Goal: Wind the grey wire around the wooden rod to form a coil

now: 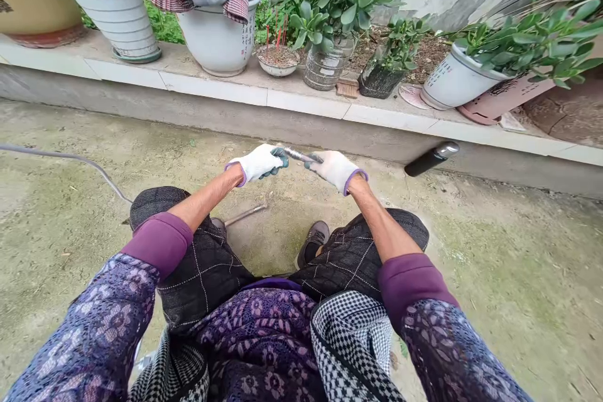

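Both my hands wear white gloves with grey-green coated fingers and purple cuffs. Between them, a slim silvery metal rod (298,155) is held out in front of my knees, above the concrete ground. My left hand (260,162) is closed around its left end. On the other end, my right hand (335,170) grips with bent fingers, and the rod's end is hidden there. Below, a thin stick-like bar (245,215) lies on the ground beside my left shoe, partly hidden by my leg.
A low tiled ledge (226,93) runs across the front, bearing several potted plants and a white pot (219,38) draped with cloth. A black bottle (429,159) leans near its base at right. A grey hose (70,154) lies at left.
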Demonstrator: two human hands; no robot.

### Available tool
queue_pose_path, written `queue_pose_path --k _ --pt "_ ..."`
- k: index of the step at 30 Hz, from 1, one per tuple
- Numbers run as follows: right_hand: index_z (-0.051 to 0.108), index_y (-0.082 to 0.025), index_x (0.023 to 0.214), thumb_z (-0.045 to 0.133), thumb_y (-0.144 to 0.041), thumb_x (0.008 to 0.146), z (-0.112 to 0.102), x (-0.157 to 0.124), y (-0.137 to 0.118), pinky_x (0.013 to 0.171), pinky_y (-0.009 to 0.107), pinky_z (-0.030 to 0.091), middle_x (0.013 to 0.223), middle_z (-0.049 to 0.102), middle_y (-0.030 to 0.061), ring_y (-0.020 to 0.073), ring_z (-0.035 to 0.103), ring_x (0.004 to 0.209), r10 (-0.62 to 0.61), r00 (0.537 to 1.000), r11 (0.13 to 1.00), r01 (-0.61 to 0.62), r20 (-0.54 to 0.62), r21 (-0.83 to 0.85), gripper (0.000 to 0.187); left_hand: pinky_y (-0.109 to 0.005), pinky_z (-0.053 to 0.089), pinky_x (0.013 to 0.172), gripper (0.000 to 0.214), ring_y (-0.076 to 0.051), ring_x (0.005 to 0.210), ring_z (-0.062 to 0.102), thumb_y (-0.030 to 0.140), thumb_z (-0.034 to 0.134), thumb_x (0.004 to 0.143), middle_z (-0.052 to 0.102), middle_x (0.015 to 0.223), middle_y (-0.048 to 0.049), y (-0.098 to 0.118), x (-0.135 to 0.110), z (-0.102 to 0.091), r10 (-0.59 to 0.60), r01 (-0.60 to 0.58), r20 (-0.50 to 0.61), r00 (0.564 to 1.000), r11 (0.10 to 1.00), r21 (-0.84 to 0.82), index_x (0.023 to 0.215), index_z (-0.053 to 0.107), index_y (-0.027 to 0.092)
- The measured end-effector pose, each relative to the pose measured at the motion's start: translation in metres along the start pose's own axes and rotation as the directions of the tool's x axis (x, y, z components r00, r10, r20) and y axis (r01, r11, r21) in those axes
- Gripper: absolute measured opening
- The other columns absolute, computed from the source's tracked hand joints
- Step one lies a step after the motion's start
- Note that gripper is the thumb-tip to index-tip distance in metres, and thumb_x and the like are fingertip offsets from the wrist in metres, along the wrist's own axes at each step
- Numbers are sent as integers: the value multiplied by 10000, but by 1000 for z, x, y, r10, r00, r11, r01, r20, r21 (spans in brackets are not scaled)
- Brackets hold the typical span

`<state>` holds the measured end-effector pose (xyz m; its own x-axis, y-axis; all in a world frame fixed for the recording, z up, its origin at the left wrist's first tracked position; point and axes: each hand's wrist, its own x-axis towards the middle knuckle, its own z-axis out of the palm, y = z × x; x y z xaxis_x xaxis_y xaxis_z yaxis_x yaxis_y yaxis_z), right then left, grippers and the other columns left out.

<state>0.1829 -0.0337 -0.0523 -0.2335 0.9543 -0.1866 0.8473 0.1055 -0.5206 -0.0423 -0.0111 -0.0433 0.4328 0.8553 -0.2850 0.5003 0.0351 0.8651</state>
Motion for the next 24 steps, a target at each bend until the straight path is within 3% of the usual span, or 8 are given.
queue_pose_path --k 2,4,7,10,13,17,20,24 --pt "689 -166 983 594 -462 872 -6 2 -1 465 223 343 646 594 12 115 475 519 49 994 990 -36 -97 135 331 -214 243 368 135 -63 394 348 257 672 766 536 554 37 -1 2 -3 -4 2 -17 1000 992 -124 869 668 170" --pt "671 -165 1019 602 -472 858 -12 -3 -5 404 210 327 603 538 -23 93 414 445 90 989 926 -41 -114 377 353 -212 241 361 165 -59 388 341 273 672 778 534 556 40 2 2 -6 1 -5 -20 1000 981 -196 902 671 165" --pt "664 -146 1084 657 -513 813 -16 -18 -16 331 203 300 549 483 -59 79 356 387 5 999 773 18 -35 634 456 -210 269 372 175 -57 398 363 263 675 777 549 571 32 8 -1 -12 41 -41 -4 999 975 -220 915 685 156" --pt "673 -109 1115 688 -538 796 -16 -32 -22 308 199 286 513 455 -73 73 337 372 -143 985 723 39 94 690 535 -210 290 398 133 -57 423 384 231 697 746 545 577 25 11 -4 -18 104 -107 -25 994 983 -149 841 683 140" --pt "683 -90 1145 686 -531 807 -17 -35 -18 312 197 299 528 486 -61 65 351 365 -208 940 776 -9 270 630 556 -203 316 432 127 -63 470 418 182 685 699 564 605 15 10 -7 -26 183 -183 10 983 983 -22 815 696 130" --pt "704 -127 1176 696 -510 814 -18 -30 -9 339 201 317 571 532 -38 69 384 387 -147 914 898 -37 378 439 527 -200 324 458 161 -78 514 444 174 641 675 600 637 -3 9 -8 -31 211 -215 53 976 970 109 800 724 118" --pt "743 -170 1090 707 -477 813 -11 -23 -8 378 213 304 566 540 -27 83 402 424 -32 944 980 -35 327 198 415 -207 304 447 145 -80 488 419 177 645 670 573 592 5 9 -8 -26 176 -177 26 984 966 187 777 726 123" --pt "744 -184 911 677 -380 830 0 -5 -6 463 222 287 580 558 -7 99 443 519 -9 992 999 15 127 -45 223 -208 289 424 110 -85 461 423 168 650 687 590 581 -6 5 -5 -16 124 -121 0 992 962 243 774 711 141"
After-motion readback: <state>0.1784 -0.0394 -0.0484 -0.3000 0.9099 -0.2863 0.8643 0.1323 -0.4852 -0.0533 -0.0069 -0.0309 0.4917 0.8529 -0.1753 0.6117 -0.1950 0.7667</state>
